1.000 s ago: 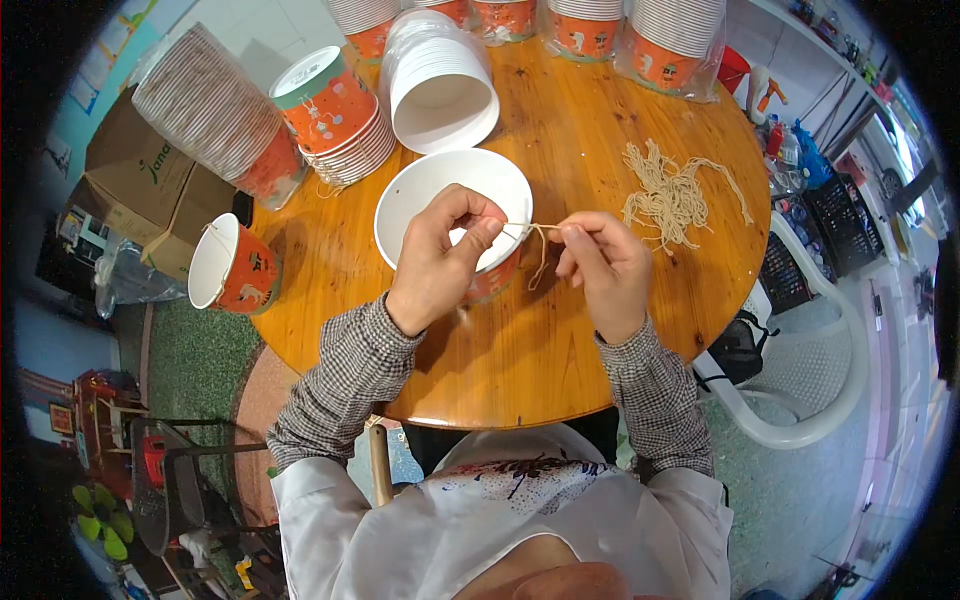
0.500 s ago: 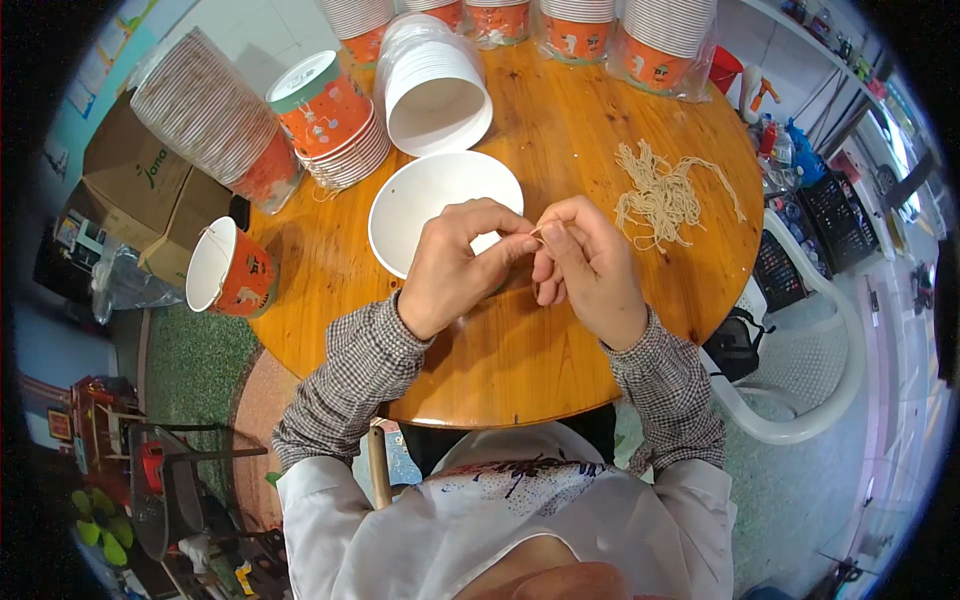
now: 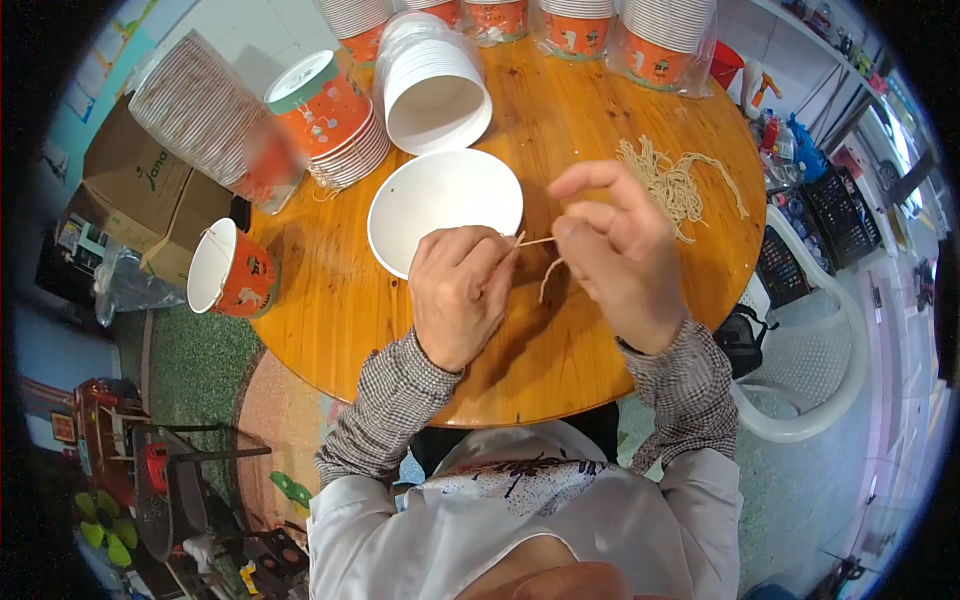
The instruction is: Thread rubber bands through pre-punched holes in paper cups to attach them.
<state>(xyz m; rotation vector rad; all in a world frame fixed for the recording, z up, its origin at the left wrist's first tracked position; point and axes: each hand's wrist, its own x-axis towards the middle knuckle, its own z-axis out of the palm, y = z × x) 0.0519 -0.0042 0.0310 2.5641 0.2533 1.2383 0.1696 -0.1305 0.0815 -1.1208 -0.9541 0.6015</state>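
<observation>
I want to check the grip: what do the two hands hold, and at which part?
A thin tan string. The left hand and right hand pinch it between them above the table; its loose end hangs below the right fingers.

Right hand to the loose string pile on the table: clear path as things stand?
Probably yes. The right hand is just short of the string pile, with bare table between, though its fingers pinch a string shared with the left hand.

brown cardboard box (image 3: 150,195) | table's left | clear bag (image 3: 125,285) beside
</observation>
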